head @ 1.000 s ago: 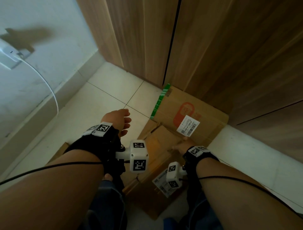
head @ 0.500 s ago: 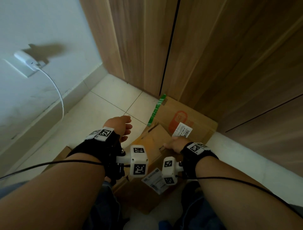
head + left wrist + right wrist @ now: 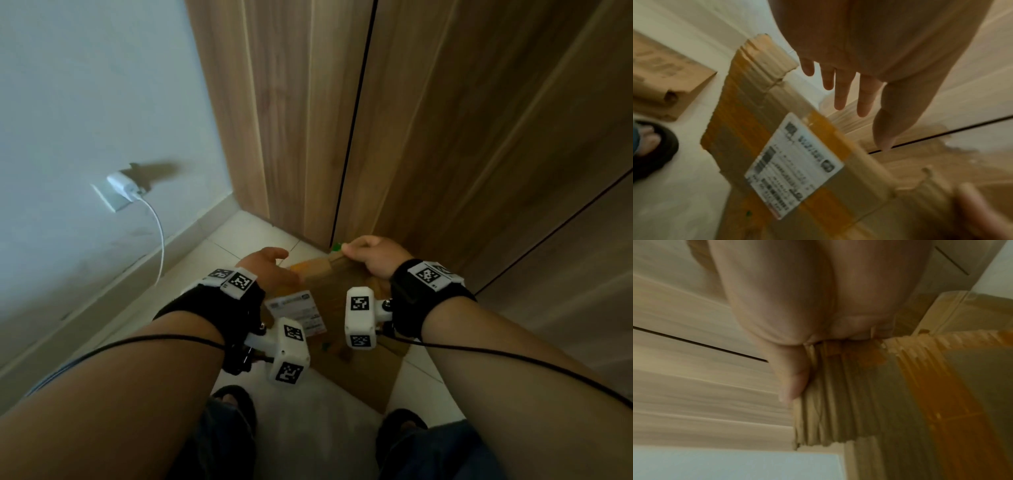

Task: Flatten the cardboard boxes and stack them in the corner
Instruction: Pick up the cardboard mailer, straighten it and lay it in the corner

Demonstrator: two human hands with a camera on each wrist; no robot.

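Note:
A flattened cardboard box [image 3: 359, 370] with orange tape and a white shipping label [image 3: 297, 313] stands tilted up off the floor in front of me. My right hand [image 3: 371, 255] grips its top edge; in the right wrist view the thumb [image 3: 795, 382] presses on the torn corrugated flap [image 3: 838, 394]. My left hand [image 3: 270, 269] hovers beside the box's upper left corner with fingers [image 3: 840, 91] straight, holding nothing. A sliver of green tape [image 3: 336, 246] from another flattened box shows behind the held one; the rest of that box is hidden.
Wooden cabinet doors [image 3: 428, 137] meet a white wall [image 3: 85, 102] at the corner. A charger [image 3: 123, 185] with a white cable hangs from a wall socket. Another cardboard box [image 3: 663, 78] lies on the tiled floor near my sandalled foot [image 3: 651, 146].
My right hand has risen with the labelled box's edge in its grip, lifting the box from lying flat to tilted up. The view rose too. The left hand stayed open alongside.

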